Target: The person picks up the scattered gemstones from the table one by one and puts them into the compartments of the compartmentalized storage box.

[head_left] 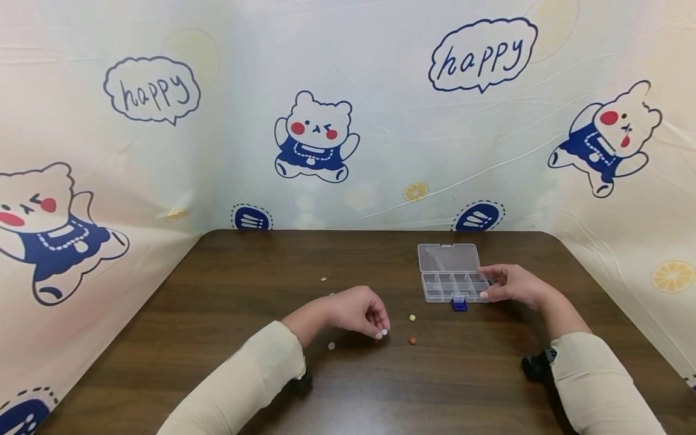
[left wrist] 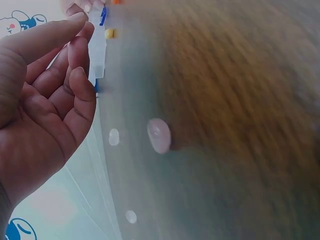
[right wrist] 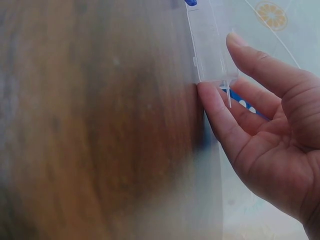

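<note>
My left hand (head_left: 356,311) pinches a small white stone (head_left: 384,332) between thumb and fingertips, low over the table. In the left wrist view that stone is hidden behind the fingers. A clear plastic compartment box (head_left: 447,300) lies with its lid (head_left: 448,258) tipped back and a blue latch (head_left: 460,306) at its front. The right hand (head_left: 516,283) rests at the box's right end. Its fingers (right wrist: 220,112) are nearly straight, one fingertip right at the corner, the thumb (right wrist: 255,57) spread apart. Right of the left hand lie a yellow stone (head_left: 412,318) and an orange-brown stone (head_left: 412,341).
A pale pink stone (left wrist: 159,135) and two whitish ones (left wrist: 114,137) lie on the table left of and behind the left hand. The brown wooden table (head_left: 261,260) ends at a printed cloth backdrop (head_left: 380,199) at the back and sides.
</note>
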### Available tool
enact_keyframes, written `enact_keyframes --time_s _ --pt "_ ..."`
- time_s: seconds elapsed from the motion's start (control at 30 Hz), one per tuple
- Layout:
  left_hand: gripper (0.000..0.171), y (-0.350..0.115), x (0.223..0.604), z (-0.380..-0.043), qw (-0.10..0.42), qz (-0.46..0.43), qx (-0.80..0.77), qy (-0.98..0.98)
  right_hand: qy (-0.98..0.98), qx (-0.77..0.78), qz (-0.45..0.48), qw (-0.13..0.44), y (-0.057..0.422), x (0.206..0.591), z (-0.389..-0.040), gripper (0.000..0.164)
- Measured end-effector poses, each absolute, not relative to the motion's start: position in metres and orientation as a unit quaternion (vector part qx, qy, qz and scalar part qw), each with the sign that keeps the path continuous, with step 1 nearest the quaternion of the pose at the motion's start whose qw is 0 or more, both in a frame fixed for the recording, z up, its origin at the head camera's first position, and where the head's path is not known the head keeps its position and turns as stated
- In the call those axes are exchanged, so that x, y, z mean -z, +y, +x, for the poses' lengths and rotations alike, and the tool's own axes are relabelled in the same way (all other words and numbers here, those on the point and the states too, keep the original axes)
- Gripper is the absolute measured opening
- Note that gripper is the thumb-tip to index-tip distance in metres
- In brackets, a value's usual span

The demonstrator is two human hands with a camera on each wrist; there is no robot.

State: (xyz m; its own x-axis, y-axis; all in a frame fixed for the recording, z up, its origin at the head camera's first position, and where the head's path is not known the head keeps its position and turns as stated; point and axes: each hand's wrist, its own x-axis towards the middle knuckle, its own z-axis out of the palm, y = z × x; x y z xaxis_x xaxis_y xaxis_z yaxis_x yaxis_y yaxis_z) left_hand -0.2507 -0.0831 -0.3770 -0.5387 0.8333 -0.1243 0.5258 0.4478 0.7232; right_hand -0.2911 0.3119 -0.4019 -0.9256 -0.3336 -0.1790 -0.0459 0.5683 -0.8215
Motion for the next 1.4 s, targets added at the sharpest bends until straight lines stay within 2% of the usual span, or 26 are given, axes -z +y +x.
enact_keyframes --time_s 0.83,1.4 --pt "0.008 -0.047 0.358 -0.267 0.203 0.423 -0.312 0.826 0.869 0.458 -0.100 0.159 0.311 0.404 -0.290 0.079" --pt "0.006 -0.018 0.357 -0.282 0.200 0.403 -0.281 0.848 0.872 0.451 -0.110 0.154 0.308 0.401 -0.287 0.078"
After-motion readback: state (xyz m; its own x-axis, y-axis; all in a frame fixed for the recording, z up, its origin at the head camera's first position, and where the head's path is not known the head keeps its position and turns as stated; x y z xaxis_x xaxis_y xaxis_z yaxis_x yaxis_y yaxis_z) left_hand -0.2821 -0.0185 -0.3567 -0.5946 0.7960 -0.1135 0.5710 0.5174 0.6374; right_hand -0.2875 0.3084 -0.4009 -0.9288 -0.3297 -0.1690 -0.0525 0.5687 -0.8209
